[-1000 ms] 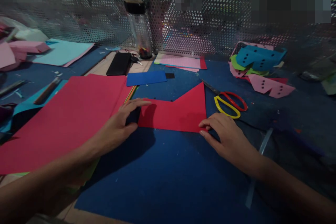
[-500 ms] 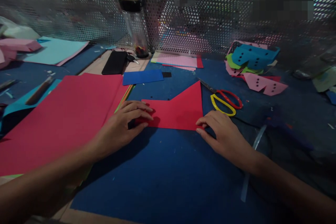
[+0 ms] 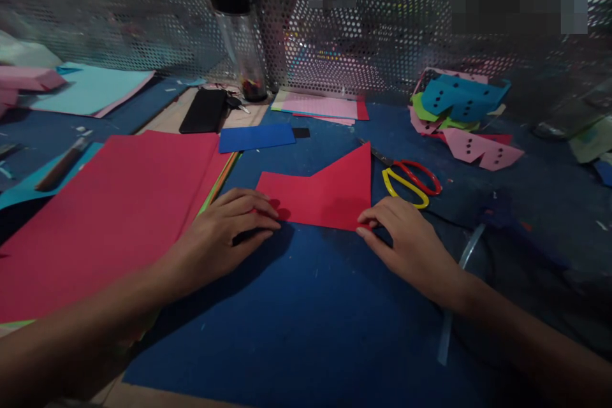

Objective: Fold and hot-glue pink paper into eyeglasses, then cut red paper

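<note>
A cut piece of red paper (image 3: 325,194) with a pointed right corner lies flat on a dark blue sheet (image 3: 306,312). My left hand (image 3: 224,233) rests at the piece's lower left corner, fingers together and curled over the edge. My right hand (image 3: 404,239) sits at the lower right corner, fingertips pinching that corner. Both hands press the paper down onto the blue sheet.
Red and yellow scissors (image 3: 406,180) lie just right of the piece. A large red sheet (image 3: 109,210) covers the left. A black phone (image 3: 204,110), a clear jar (image 3: 239,44), a blue strip (image 3: 257,138) and stacked coloured cut-outs (image 3: 461,115) sit before a perforated metal wall.
My left hand's fingers have drawn back and curled at the left edge of the red piece, and the piece's left end now looks shorter. My right hand has barely moved.
</note>
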A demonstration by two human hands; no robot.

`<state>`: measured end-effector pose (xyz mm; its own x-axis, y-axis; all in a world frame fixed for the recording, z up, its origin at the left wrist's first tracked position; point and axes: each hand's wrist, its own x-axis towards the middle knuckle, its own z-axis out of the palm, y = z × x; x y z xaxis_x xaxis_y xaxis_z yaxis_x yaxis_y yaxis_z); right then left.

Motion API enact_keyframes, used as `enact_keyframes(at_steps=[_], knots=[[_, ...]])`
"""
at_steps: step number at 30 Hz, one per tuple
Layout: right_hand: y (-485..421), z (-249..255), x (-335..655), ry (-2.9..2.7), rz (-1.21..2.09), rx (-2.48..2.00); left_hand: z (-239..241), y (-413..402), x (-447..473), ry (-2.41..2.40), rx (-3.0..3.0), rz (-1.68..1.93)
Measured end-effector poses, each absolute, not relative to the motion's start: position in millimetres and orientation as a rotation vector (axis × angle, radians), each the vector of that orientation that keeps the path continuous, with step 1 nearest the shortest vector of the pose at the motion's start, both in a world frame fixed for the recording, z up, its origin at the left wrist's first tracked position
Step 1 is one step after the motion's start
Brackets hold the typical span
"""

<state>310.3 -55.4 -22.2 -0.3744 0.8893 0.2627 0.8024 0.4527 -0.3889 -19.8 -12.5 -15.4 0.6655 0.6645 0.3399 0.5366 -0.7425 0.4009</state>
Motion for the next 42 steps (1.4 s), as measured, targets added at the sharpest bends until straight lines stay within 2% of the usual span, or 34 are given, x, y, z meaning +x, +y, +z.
enact_keyframes(at_steps=[20,28,38,42], knots=[[-53.7,-23.9,312.0,-2.289,0.281,-1.418,-13.6,-9.9,-15.0,1.071,2.536,0.373],[-53.8,-24.0,311.9,-2.289,0.284,-1.425,-14.2,-11.4,-17.3,1.039,2.538,0.436],[-54.0,-23.1,311.1,-2.292,0.274,-1.424,-17.2,-11.8,-13.4,1.060,2.636,0.328],[-54.9,-22.5,310.9,-2.289,0.283,-1.434,-19.7,-11.2,-16.6,1.024,2.644,0.409]])
